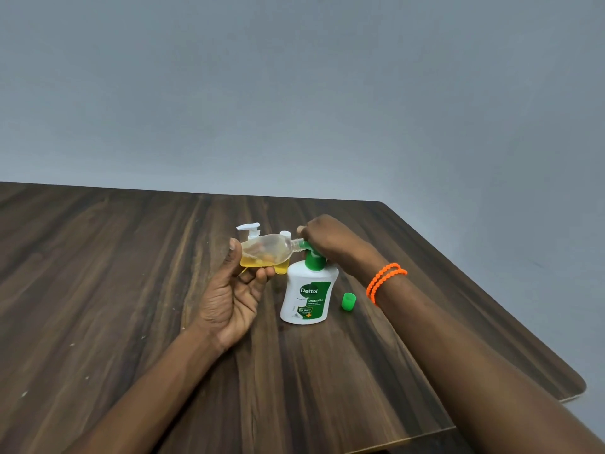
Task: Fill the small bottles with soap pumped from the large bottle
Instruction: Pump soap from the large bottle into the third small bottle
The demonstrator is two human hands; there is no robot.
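Note:
A white Dettol soap bottle (307,294) with a green pump head (313,257) stands upright on the wooden table (131,273). My left hand (235,290) holds a small clear bottle (266,250) on its side, its mouth against the green nozzle. Yellow soap lies pooled along the small bottle's lower side. My right hand (324,239) rests on top of the green pump, fingers curved over it. Behind the held bottle stands another small bottle (282,267) with yellow soap, mostly hidden, and a white pump top (249,229).
A loose green cap (348,302) lies on the table just right of the Dettol bottle. An orange beaded band (383,281) circles my right wrist. The table's right edge runs diagonally close by; a grey wall stands behind.

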